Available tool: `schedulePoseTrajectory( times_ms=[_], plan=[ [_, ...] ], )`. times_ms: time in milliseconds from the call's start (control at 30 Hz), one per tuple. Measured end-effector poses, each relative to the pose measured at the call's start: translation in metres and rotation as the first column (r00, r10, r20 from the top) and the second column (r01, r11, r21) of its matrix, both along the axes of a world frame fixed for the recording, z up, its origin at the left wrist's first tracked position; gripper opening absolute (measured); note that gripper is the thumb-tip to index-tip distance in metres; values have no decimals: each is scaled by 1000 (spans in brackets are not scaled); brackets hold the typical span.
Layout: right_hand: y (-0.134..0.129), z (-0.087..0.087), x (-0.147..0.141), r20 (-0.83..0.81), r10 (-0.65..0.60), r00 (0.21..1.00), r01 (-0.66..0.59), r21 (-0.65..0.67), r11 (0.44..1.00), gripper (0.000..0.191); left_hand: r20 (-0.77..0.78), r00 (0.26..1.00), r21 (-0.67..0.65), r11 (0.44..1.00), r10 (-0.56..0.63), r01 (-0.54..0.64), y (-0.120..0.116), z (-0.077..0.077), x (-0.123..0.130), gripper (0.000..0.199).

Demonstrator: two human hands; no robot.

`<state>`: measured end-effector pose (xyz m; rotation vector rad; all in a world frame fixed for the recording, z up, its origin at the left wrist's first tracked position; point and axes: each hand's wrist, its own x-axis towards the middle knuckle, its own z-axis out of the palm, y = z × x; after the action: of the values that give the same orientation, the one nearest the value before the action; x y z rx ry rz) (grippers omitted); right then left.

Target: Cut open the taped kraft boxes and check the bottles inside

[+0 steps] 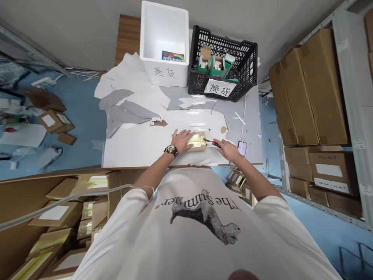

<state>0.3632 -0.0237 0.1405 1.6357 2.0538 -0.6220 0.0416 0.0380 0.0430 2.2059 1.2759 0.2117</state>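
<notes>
A small cardboard box (199,147) with shiny yellowish tape lies near the front edge of the table (131,149). My left hand (181,140) rests on the left side of that box, fingers apart, with a watch on the wrist. In my right hand (229,150) is a red and black cutter (215,144), its dark tip touching or just above the right end of the box. A phone (242,148) with a white cable lies right of my right hand.
Behind the box stand a white foam box (170,72) and a black crate (224,83) holding green-white cartons. Torn paper covers the tabletop. Large cartons (314,89) fill a shelf at right; a big carton of parcels (55,214) stands at lower left.
</notes>
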Motion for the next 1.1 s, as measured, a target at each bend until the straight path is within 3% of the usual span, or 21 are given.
schedulePoseTrajectory(
  times_ms=[167,300,533,667,800,900,967,1033,1100],
  plan=[
    [0,-12,-4,43,68,997,-66,-40,997,65,-50,995,-33,995,90,-92,16,-11,19,66],
    [1,-21,-14,80,77,994,-76,-24,997,65,-91,994,-30,998,60,-62,17,-14,23,66],
    [2,-37,-29,110,49,993,-55,46,997,67,37,998,-39,998,48,-47,11,-20,25,70],
    [2,-46,-20,94,71,993,-79,83,993,66,59,996,-19,998,65,-64,7,-22,25,67],
    [16,-50,17,102,-99,990,84,143,986,66,74,994,29,996,76,-79,7,-26,23,63],
    [30,-58,36,-126,-199,972,222,210,952,62,97,994,104,993,49,-59,9,-28,21,59],
    [35,-68,38,-390,-277,878,369,185,911,60,121,993,172,985,11,-32,6,-29,20,53],
    [35,-78,33,-604,-409,684,526,21,850,64,145,989,221,975,-26,-7,-3,-29,21,43],
    [31,-87,26,-688,-548,475,598,-205,775,68,156,987,225,974,-41,5,-16,-30,22,36]
  ],
)
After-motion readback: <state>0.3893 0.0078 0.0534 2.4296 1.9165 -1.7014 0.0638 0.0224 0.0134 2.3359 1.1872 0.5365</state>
